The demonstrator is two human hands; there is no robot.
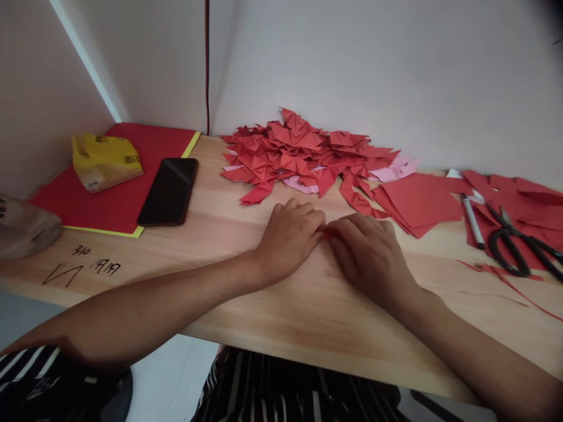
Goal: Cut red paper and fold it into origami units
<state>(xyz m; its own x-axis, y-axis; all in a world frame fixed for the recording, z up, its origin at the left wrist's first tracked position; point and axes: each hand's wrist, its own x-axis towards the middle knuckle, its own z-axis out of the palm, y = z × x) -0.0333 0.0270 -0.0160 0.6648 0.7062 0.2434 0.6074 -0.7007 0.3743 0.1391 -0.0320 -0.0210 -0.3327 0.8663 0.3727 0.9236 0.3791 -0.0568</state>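
Observation:
My left hand (pixel 289 237) and my right hand (pixel 367 253) lie close together on the wooden table (pixel 272 305), fingers curled and pressing down on a small piece of red paper (pixel 329 232), of which only a sliver shows between them. Just beyond the hands lies a heap of folded red paper shapes (pixel 303 153). A stack of flat red paper squares (pixel 417 202) sits to the right of my right hand.
A black phone (pixel 169 190) and a yellow tissue pack (pixel 105 161) lie on a red sheet (pixel 109 202) at the left. A marker (pixel 473 221), black scissors (pixel 519 246) and red paper scraps (pixel 523 199) are at the right. White walls stand behind.

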